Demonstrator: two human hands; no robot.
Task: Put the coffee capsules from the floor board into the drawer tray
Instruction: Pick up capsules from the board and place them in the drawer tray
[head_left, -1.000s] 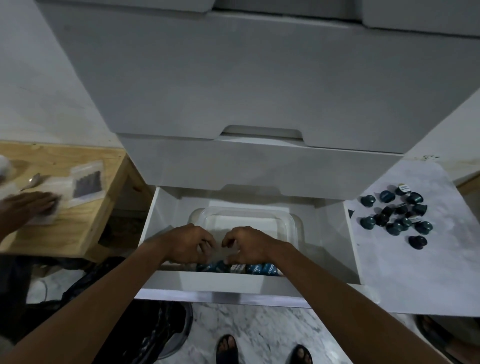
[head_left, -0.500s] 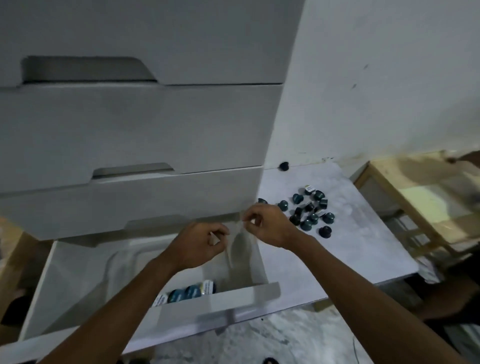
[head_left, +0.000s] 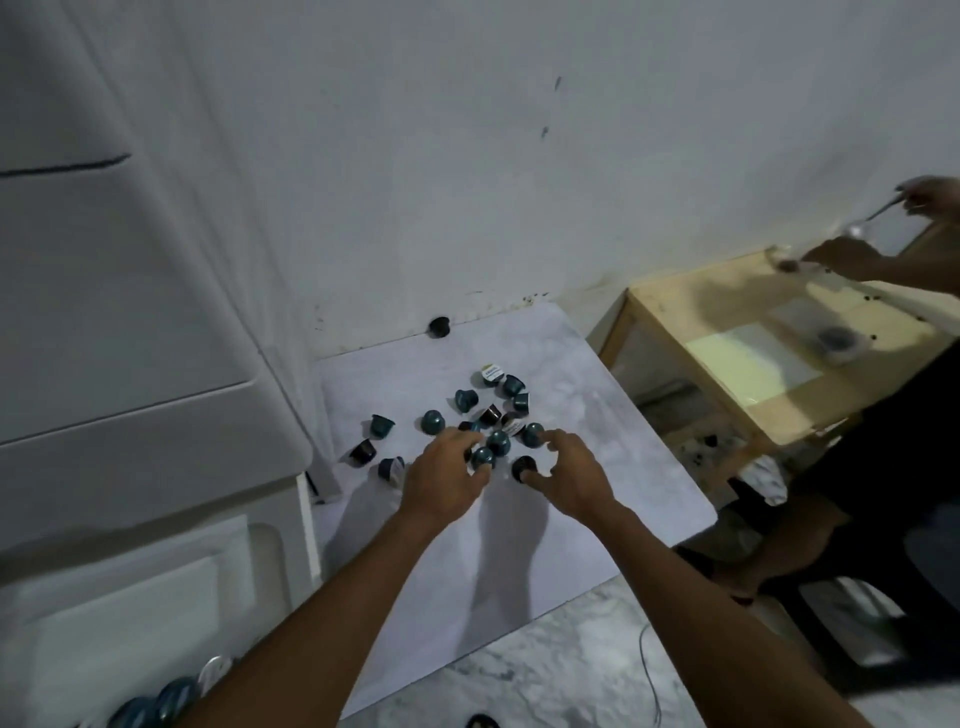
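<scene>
The pale marbled floor board (head_left: 597, 426) lies flat on the floor, its left edge just beside the open white drawer (head_left: 306, 519) and its far edge against the white wall (head_left: 467, 156). Bare board lies open near the camera and along the right side. A light wooden worktop (head_left: 675, 322) stands just beyond the right edge, where another person's hands (head_left: 841, 257) work with a spoon.

The small teal and dark coffee capsules (head_left: 498, 415) sit clustered in the far half of the board; most are dome-up, some tipped on their sides, and one shows a pale foil lid. A lone dark capsule (head_left: 439, 326) rests apart at the wall. More teal capsules (head_left: 156, 701) lie in the white drawer tray (head_left: 130, 613) at lower left.

The left hand (head_left: 441, 478) hovers over the near edge of the cluster, its grip narrow around one teal capsule (head_left: 482, 456). The right hand (head_left: 569, 475) is spread wide, fingertips touching a dark capsule (head_left: 522, 466).
</scene>
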